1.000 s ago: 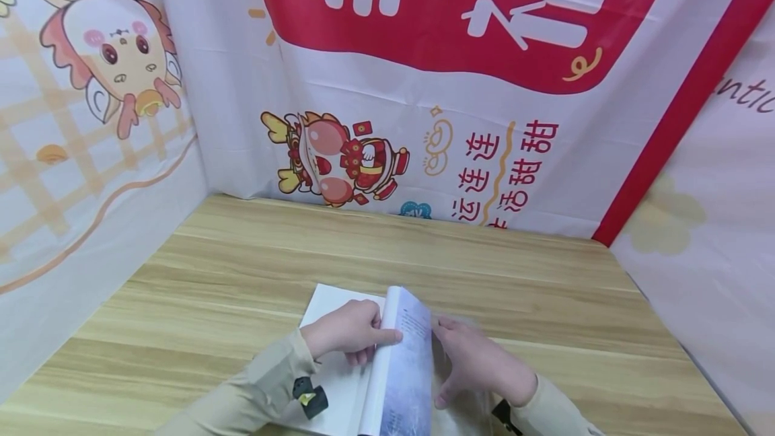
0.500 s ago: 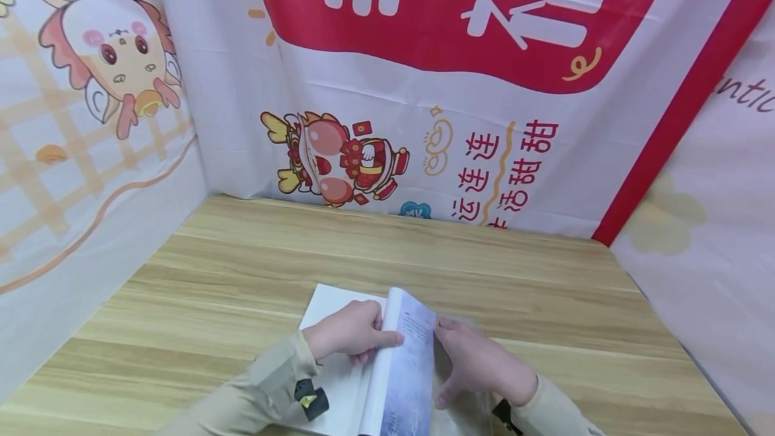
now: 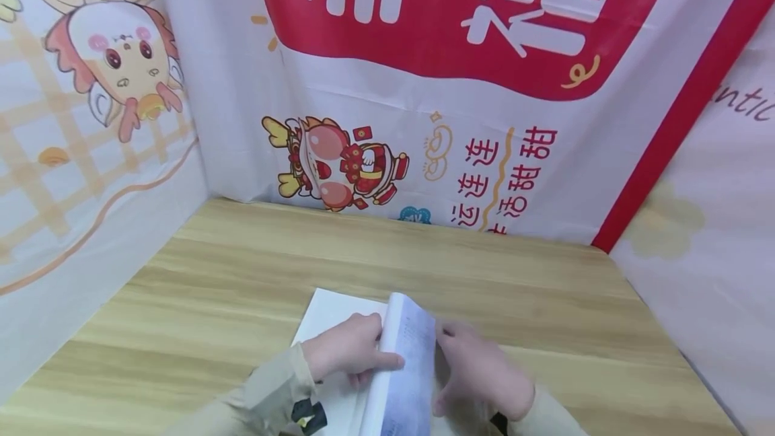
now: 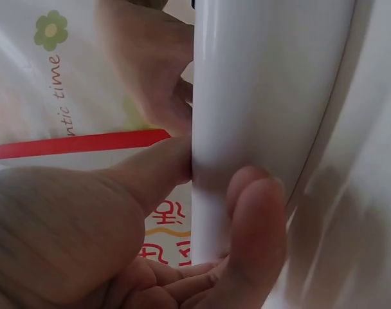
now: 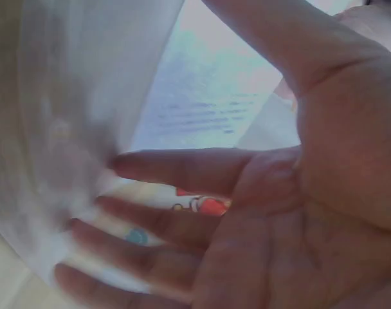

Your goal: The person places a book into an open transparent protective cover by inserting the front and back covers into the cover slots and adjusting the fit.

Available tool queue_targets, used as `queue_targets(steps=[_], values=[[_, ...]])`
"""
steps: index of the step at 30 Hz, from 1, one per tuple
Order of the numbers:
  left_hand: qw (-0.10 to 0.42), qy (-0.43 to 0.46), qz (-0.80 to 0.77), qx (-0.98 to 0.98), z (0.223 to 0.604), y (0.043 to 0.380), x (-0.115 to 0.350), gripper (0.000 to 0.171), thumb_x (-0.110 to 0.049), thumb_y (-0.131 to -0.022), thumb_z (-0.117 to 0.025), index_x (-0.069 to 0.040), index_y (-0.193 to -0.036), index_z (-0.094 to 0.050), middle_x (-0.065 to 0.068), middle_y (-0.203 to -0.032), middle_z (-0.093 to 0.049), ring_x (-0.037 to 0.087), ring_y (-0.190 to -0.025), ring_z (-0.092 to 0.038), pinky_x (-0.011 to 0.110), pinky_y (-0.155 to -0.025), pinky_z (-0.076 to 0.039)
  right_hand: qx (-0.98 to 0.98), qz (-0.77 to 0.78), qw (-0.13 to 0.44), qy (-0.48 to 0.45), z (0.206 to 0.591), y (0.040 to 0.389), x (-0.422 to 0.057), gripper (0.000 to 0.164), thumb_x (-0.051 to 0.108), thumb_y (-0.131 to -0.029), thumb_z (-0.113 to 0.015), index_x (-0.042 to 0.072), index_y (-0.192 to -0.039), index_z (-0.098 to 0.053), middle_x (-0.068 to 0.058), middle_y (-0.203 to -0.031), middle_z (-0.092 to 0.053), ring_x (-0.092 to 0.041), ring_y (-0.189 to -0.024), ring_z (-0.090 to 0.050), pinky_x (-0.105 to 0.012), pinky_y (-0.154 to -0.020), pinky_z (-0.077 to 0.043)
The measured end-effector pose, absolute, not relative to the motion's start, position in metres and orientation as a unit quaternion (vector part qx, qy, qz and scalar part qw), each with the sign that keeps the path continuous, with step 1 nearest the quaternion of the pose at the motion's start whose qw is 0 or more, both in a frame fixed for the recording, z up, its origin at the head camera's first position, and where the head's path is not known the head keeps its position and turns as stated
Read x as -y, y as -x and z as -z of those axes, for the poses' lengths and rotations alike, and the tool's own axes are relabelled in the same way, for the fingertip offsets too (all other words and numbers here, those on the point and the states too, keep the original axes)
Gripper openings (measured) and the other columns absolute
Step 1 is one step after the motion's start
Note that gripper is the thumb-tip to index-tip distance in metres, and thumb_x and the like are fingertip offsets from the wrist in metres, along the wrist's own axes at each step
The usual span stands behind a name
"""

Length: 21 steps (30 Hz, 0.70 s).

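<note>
A book with a purple-blue printed face [image 3: 408, 372] stands partly raised near the table's front edge, and its white flap [image 3: 331, 308] lies flat to the left. My left hand [image 3: 348, 348] pinches the raised part, thumb on the printed face and fingers curled behind it. The left wrist view shows its smooth white side [image 4: 266, 84] against the fingers. Along the book's right side is my right hand [image 3: 481, 372], fingers spread and nearly straight. Its fingertips touch a clear plastic sheet [image 5: 60, 84] in the right wrist view. The sheet's lower part is hidden under that hand.
The wood-grain table [image 3: 242, 261] extends behind and to both sides of the book. A printed cloth [image 3: 363, 86] hangs along its back edge, with further cloths at the left [image 3: 109, 153] and right [image 3: 696, 221].
The head view has tilted up slightly, so everything sits lower in it. My right hand is blurred and a little lower; my left hand keeps its pinch on the book.
</note>
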<state>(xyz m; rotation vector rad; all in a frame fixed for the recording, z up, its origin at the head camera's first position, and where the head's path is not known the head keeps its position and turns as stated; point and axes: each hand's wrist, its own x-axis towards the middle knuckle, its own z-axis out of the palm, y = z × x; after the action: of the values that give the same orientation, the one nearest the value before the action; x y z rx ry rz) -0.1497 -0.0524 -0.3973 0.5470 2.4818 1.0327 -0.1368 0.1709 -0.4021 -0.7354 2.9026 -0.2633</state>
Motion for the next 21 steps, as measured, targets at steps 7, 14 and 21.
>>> queue_targets(steps=[7,14,21], values=[[0.206,-0.194,-0.389,-0.877,0.402,0.152,0.052,0.07,-0.03,-0.081,-0.075,0.003,-0.127,-0.035,0.006,-0.064,-0.058,0.016,-0.039,-0.055,0.033,-0.038,-0.049,-0.969,0.058,0.051,0.237,0.408,0.132,-0.182,0.079,0.061,-0.046,-0.081,0.004,-0.097,-0.063,-0.008,-0.101,-0.057,-0.025,-0.091,-0.056,-0.041,-0.072,-0.05],[0.214,-0.214,-0.399,-0.866,0.404,0.153,0.053,0.077,-0.027,-0.082,-0.072,0.001,-0.138,-0.027,0.004,-0.065,-0.059,0.018,-0.038,-0.054,0.036,-0.036,-0.048,-0.962,0.082,0.052,0.253,0.414,0.131,-0.19,0.099,0.067,-0.054,-0.076,-0.003,-0.121,-0.059,-0.02,-0.124,-0.052,-0.034,-0.114,-0.05,-0.049,-0.088,-0.045],[0.229,-0.204,-0.404,-0.862,0.407,0.155,0.052,0.072,-0.028,-0.082,-0.073,0.0,-0.132,-0.029,0.007,-0.064,-0.059,0.018,-0.038,-0.054,0.036,-0.037,-0.048,-0.96,0.079,0.048,0.264,0.414,0.133,-0.193,0.099,0.066,-0.055,-0.077,-0.004,-0.123,-0.058,-0.02,-0.126,-0.051,-0.034,-0.115,-0.049,-0.047,-0.089,-0.045]])
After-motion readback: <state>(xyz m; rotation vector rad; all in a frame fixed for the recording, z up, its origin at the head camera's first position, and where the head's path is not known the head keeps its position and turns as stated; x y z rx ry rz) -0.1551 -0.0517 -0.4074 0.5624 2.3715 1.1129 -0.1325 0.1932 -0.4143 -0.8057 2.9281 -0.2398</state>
